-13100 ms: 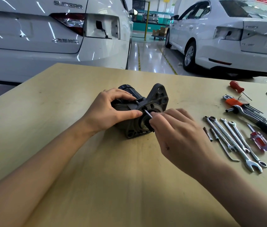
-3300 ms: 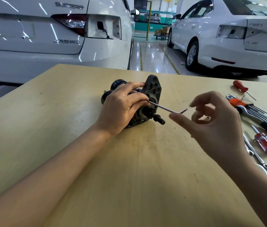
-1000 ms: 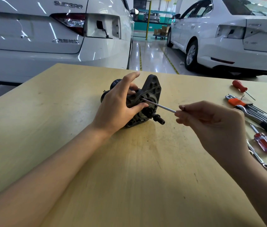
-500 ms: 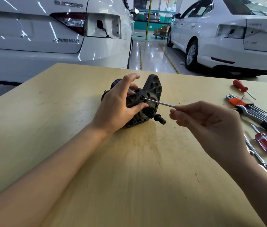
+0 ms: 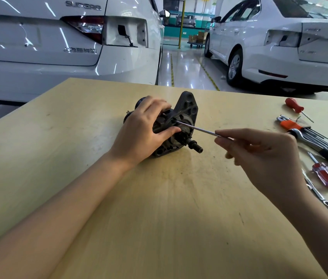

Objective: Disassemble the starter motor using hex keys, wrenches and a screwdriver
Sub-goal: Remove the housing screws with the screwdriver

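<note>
Starter motor (image 5: 181, 125): lying on its side mid-worktop (image 5: 78, 137), mounting flange towards the right hand.
Left hand (image 5: 142, 130): fingers wrapped over the housing, thumb against the flange, pinning it down.
Right hand (image 5: 259, 154): fingertips pinching the far end of the hex key (image 5: 195, 128), whose tip sits in a flange bolt.
Doing it well: I'd keep the key straight in line with the bolt, seated fully, spinning lightly; slant risks slipping out.
Spare tools: hex key set (image 5: 300, 130) lies right.

One starter motor (image 5: 176, 125), two screwdrivers (image 5: 326, 175), two cars (image 5: 58, 47), perhaps two wrenches (image 5: 318, 195)
</note>
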Action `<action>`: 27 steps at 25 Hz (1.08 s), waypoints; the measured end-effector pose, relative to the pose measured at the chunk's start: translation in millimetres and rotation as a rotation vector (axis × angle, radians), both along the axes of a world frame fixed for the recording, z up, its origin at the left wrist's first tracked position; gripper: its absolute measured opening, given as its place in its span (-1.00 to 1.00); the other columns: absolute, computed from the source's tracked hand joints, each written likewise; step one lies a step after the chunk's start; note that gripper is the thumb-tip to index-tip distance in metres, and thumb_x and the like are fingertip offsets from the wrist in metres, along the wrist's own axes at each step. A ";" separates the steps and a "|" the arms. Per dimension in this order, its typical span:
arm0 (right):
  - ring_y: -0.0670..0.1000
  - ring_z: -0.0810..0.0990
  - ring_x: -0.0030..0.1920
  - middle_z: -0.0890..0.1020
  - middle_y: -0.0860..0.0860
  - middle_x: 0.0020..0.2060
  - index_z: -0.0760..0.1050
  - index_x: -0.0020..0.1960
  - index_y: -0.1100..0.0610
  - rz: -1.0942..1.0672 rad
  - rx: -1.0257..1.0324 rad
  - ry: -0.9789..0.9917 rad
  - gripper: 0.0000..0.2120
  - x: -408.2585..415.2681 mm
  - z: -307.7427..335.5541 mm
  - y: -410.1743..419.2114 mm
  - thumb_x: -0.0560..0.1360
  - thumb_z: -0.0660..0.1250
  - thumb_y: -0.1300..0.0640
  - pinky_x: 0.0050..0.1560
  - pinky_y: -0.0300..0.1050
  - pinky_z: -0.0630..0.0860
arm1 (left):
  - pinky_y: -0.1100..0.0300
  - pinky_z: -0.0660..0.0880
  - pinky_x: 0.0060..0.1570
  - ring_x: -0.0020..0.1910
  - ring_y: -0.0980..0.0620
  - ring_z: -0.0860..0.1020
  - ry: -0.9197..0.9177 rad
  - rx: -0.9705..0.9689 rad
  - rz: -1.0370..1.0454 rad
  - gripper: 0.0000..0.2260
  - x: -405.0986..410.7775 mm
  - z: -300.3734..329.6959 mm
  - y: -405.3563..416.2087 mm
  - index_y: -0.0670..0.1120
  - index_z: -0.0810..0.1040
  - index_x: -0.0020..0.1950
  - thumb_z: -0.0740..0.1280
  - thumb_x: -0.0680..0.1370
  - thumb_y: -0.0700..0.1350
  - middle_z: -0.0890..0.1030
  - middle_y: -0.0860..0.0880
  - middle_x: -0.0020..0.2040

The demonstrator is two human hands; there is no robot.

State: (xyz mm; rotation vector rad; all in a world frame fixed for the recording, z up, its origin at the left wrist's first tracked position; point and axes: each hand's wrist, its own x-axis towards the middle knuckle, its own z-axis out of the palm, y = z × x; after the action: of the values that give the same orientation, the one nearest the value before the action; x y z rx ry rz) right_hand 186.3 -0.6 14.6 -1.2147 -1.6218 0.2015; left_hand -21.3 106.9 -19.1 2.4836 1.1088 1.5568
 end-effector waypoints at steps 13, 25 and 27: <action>-0.10 0.68 -0.27 0.69 -0.14 -0.30 0.66 -0.10 -0.03 -0.014 -0.024 0.020 -0.92 -5.6 -0.4 -1.8 0.42 0.43 0.10 -0.14 -0.11 0.62 | -0.07 0.45 0.15 0.04 -0.06 0.60 -0.004 -0.091 0.033 -0.66 -11.5 -3.8 -3.0 -0.19 0.67 0.09 0.50 0.40 -0.03 0.67 -0.09 0.04; -0.17 0.64 -0.18 0.66 -0.13 -0.27 0.62 -0.09 0.13 -0.112 0.035 -0.086 -0.94 -5.9 -7.9 3.7 0.46 0.42 0.25 -0.22 -0.16 0.56 | 0.04 0.43 0.15 0.01 -0.02 0.60 -0.010 -0.117 0.027 -0.66 -10.8 -1.7 -3.8 -0.17 0.67 0.05 0.47 0.40 0.03 0.67 -0.04 0.01; -0.16 0.65 -0.19 0.66 -0.14 -0.28 0.62 -0.03 0.07 -0.115 0.067 -0.089 -0.87 -7.9 -7.0 3.2 0.47 0.40 0.26 -0.22 -0.16 0.56 | 0.03 0.43 0.16 0.01 -0.01 0.59 -0.012 -0.126 0.027 -0.65 -10.9 -1.9 -3.9 -0.17 0.67 0.05 0.47 0.40 0.04 0.67 -0.04 0.01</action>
State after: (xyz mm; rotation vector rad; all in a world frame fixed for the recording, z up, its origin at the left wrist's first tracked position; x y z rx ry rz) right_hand 178.5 2.7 7.7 -1.2763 -1.6161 0.0201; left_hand -32.1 102.9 -21.0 2.3851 1.2040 1.4569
